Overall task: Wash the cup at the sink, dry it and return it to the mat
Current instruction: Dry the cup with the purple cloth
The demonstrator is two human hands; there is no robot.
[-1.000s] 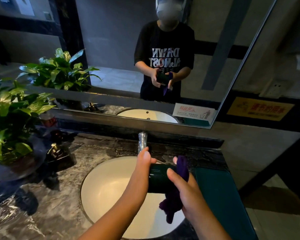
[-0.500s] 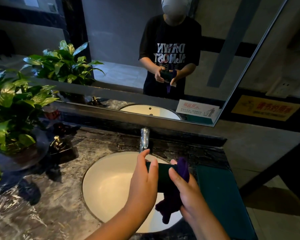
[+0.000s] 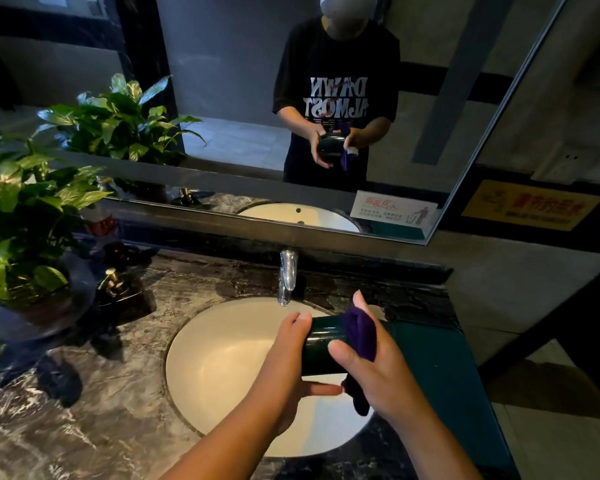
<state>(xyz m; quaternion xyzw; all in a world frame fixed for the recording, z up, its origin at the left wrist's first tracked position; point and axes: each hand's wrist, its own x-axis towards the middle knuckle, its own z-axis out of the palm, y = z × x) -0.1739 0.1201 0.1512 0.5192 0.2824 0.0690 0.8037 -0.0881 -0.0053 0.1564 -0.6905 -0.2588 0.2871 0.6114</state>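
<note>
While the fingers [image 3: 300, 319] of the left hand [image 3: 284, 367] curl over the top of the dark green cup [image 3: 321, 344] and one more reaches along underneath, that hand clasps the cup's left end and hides it. The right hand [image 3: 381, 379] grips a purple cloth [image 3: 361, 336] against the cup's right end, with the thumb pressed on the glossy side and the forefinger raised straight behind. The cloth wraps this end, and a tail of it hangs below the palm. With both ends covered, it cannot be told which is the mouth.

The cup lies on its side in the air over the 3 o'clock part of the white sink [image 3: 219, 362], touching neither bowl nor counter [image 3: 84, 410]. At the sink's 12 o'clock a chrome tap [image 3: 287, 277] leans over the rim, just beyond the hands. At 3 o'clock the green mat [image 3: 440, 372] lies on the counter, partly behind the right wrist. Toward 10 o'clock stand a dark soap pump [image 3: 113, 284] and, farther out, a leafy potted plant [image 3: 21, 216] with a red-labelled bottle [image 3: 101, 221] behind it. A mirror [image 3: 222, 98] runs along the back wall, and a yellow sign [image 3: 530, 206] is fixed at 2 o'clock.
</note>
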